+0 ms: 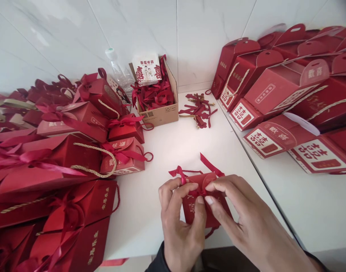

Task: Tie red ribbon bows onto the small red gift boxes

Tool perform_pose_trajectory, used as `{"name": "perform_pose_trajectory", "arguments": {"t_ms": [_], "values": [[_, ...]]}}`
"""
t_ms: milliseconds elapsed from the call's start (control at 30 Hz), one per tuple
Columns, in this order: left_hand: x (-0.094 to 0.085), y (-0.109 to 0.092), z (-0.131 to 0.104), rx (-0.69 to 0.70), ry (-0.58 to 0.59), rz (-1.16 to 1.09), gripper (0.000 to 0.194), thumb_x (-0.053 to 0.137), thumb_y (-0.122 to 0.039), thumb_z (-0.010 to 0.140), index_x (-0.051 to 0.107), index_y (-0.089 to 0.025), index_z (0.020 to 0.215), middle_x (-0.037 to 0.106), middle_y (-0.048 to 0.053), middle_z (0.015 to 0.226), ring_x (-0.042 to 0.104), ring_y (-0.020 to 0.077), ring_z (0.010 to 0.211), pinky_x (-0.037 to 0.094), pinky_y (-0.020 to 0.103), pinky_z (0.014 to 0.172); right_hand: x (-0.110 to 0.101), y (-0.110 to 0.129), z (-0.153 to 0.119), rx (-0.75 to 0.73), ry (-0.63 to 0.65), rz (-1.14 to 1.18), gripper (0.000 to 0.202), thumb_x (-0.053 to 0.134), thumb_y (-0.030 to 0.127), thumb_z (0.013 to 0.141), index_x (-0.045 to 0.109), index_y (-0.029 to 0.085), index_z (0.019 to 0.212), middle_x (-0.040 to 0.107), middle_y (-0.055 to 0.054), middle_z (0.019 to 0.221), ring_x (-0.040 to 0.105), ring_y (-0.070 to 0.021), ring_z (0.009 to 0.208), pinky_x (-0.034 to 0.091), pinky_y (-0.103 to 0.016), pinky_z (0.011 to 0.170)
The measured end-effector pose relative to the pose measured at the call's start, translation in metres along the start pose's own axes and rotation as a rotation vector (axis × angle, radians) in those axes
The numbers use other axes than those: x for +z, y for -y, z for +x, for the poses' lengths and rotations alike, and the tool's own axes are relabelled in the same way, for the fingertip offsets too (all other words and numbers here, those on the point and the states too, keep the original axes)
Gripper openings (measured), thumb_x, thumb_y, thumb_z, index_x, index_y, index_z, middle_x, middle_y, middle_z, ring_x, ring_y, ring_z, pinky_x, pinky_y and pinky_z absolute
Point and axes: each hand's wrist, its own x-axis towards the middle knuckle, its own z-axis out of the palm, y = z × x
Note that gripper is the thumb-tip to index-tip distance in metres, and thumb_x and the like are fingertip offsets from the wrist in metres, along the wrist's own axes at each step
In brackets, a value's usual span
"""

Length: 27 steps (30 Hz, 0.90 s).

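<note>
A small red gift box (210, 218) with gold lettering sits on the white table in front of me. Red ribbon (201, 191) is gathered at the middle of its top, and a loose ribbon tail (209, 164) sticks out past the far side. My left hand (180, 223) pinches the ribbon from the left, its fingers curled over the box. From the right, my right hand (245, 211) pinches the same ribbon between thumb and index finger. The exact ribbon part in each pinch is partly hidden by the fingertips.
Ribbon-tied red boxes (76, 121) crowd the left side. Behind stands a cardboard box (161, 118) of ribbons and printed cards (147, 70), beside a clear bottle (113, 62). Loose dark-red ribbon pieces (199, 109) lie nearby. Red boxes (292, 87) without bows line the right.
</note>
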Motion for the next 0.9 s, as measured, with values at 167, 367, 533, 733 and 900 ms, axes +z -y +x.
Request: {"name": "perform_pose_trajectory", "arguments": {"t_ms": [167, 367, 533, 733, 900], "values": [[0.0004, -0.0004, 0.0001, 0.017, 0.024, 0.033, 0.025, 0.061, -0.013, 0.095, 0.067, -0.032, 0.111, 0.058, 0.0, 0.118, 0.056, 0.0145, 0.117, 0.049, 0.024, 0.098, 0.0004, 0.0, 0.0007, -0.012, 0.011, 0.002, 0.01, 0.045, 0.027, 0.11, 0.054, 0.03, 0.107, 0.061, -0.001, 0.099, 0.064, -0.0203, 0.087, 0.054, -0.036, 0.074], [0.0006, -0.0012, 0.0025, 0.023, 0.017, 0.08, 0.018, 0.064, -0.015, 0.095, 0.069, -0.031, 0.103, 0.058, -0.001, 0.116, 0.056, 0.0162, 0.114, 0.049, 0.027, 0.096, 0.0012, 0.0016, 0.0018, -0.021, -0.006, -0.026, 0.012, 0.042, 0.023, 0.109, 0.049, 0.027, 0.099, 0.056, -0.003, 0.093, 0.059, -0.0197, 0.081, 0.053, -0.034, 0.068], [0.0015, 0.0005, 0.0016, -0.01, 0.017, 0.08, 0.019, 0.065, -0.019, 0.095, 0.068, -0.031, 0.109, 0.06, 0.0, 0.114, 0.057, 0.0169, 0.114, 0.049, 0.027, 0.096, 0.0027, 0.0032, -0.0015, 0.014, -0.043, -0.017, 0.01, 0.041, 0.025, 0.109, 0.048, 0.025, 0.102, 0.056, -0.003, 0.097, 0.061, -0.0184, 0.082, 0.053, -0.032, 0.07], [0.0005, 0.0007, 0.0008, 0.005, 0.006, 0.037, 0.02, 0.06, -0.017, 0.1, 0.067, -0.03, 0.113, 0.061, 0.0, 0.114, 0.058, 0.014, 0.112, 0.049, 0.024, 0.096, 0.0052, 0.0033, -0.0029, 0.049, -0.079, 0.01, 0.011, 0.038, 0.027, 0.11, 0.048, 0.025, 0.108, 0.059, -0.005, 0.103, 0.064, -0.0177, 0.085, 0.053, -0.032, 0.071], [0.0015, 0.0005, 0.0019, -0.011, -0.028, 0.0, 0.018, 0.06, -0.016, 0.101, 0.069, -0.03, 0.109, 0.063, 0.0, 0.11, 0.06, 0.0134, 0.109, 0.049, 0.023, 0.094, 0.0049, 0.0001, -0.0038, 0.038, -0.076, 0.006, 0.008, 0.04, 0.026, 0.108, 0.048, 0.026, 0.107, 0.06, -0.004, 0.104, 0.065, -0.0179, 0.086, 0.054, -0.032, 0.072]]}}
